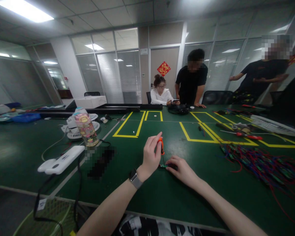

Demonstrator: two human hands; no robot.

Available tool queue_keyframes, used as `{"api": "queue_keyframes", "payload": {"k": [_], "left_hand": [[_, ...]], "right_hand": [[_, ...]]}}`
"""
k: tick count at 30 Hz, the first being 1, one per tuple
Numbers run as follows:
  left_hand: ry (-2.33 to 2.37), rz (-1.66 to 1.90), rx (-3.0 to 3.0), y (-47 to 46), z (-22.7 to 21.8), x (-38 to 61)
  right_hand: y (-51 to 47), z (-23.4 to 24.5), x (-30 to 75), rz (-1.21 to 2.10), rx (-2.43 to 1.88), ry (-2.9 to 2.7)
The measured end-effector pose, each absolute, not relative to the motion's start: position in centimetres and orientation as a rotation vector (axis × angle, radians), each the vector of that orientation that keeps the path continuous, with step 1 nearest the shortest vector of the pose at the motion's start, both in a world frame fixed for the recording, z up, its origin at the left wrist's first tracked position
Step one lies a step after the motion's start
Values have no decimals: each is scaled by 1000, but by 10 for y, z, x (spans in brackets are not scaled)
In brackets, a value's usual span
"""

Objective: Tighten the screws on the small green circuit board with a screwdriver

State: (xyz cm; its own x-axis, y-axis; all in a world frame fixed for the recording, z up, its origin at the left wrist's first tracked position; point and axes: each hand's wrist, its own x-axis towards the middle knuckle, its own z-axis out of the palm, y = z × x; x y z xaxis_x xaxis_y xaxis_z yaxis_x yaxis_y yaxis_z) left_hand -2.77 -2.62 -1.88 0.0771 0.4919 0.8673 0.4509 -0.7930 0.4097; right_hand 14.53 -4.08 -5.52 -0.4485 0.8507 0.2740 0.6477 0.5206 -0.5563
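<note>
My left hand, with a watch on its wrist, is closed around the orange handle of a screwdriver. The screwdriver stands nearly upright, and its thin shaft points down at a small green circuit board on the table. Whether the tip touches the board is too small to tell. Pinched at the board's right end are the fingers of my right hand. Part of the board is hidden by these fingers.
Wired circuit boards lie heaped at the right, near a red-handled screwdriver and a white keyboard. At left stand a drink bottle, a white power strip and a small fan. Several people are across the table.
</note>
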Motion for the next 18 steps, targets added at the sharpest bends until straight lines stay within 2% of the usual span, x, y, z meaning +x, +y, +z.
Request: {"api": "queue_keyframes", "payload": {"k": [18], "left_hand": [[1096, 1921, 2296, -25, -17, -28]], "right_hand": [[-39, -57, 146, 501, -1225, -2237]]}}
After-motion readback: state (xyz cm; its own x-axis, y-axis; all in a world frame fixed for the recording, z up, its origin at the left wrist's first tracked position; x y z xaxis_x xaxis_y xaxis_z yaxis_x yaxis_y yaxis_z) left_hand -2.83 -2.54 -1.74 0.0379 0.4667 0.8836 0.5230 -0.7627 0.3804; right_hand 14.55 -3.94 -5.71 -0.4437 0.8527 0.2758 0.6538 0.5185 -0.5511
